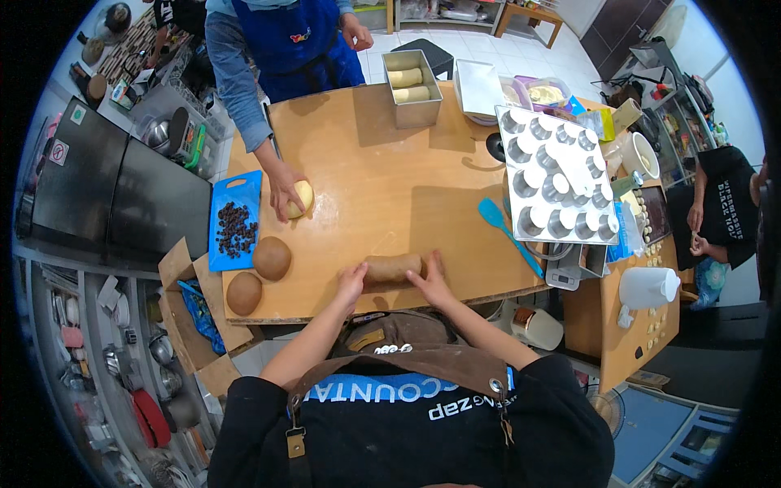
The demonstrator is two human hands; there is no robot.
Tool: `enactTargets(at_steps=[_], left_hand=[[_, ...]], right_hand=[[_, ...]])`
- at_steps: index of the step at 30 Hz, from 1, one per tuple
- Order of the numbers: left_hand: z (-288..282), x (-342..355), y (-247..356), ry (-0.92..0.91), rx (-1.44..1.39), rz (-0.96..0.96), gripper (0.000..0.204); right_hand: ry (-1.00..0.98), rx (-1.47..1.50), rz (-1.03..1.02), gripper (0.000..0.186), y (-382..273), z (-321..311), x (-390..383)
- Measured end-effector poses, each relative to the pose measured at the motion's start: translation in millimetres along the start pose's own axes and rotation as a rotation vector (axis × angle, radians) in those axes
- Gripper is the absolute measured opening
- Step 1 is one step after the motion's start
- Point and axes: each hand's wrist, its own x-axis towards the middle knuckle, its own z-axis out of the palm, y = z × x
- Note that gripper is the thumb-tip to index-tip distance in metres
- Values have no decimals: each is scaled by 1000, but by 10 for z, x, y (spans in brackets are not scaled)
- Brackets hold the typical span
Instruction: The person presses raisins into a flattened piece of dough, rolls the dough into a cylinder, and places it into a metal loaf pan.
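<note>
A brown dough roll lies crosswise near the front edge of the wooden table. My left hand cups its left end with the fingers close together. At the other end, my right hand presses in, thumb on the near side and fingers behind the end. Two round brown dough balls, one farther and one nearer, sit on the table left of my hands. Across the left corner, a co-worker's hand rests on a pale yellow dough ball.
A blue cutting board bears dark chocolate-like pieces. A metal loaf tin at the far side holds pale dough rolls. To the right are a blue spatula, a tray of metal cups and a kitchen scale. An open cardboard box stands beside the table.
</note>
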Motion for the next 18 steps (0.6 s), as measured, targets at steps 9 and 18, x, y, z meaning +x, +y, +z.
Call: enactTargets(at_steps=[9,18], left_hand=[[52,62,65,63,58,54,30],[126,-229,163,152,-85,39,34]], right_hand=[[-3,197,-212,103,145,190,46],[-59,708,-136,86,273,104,67]])
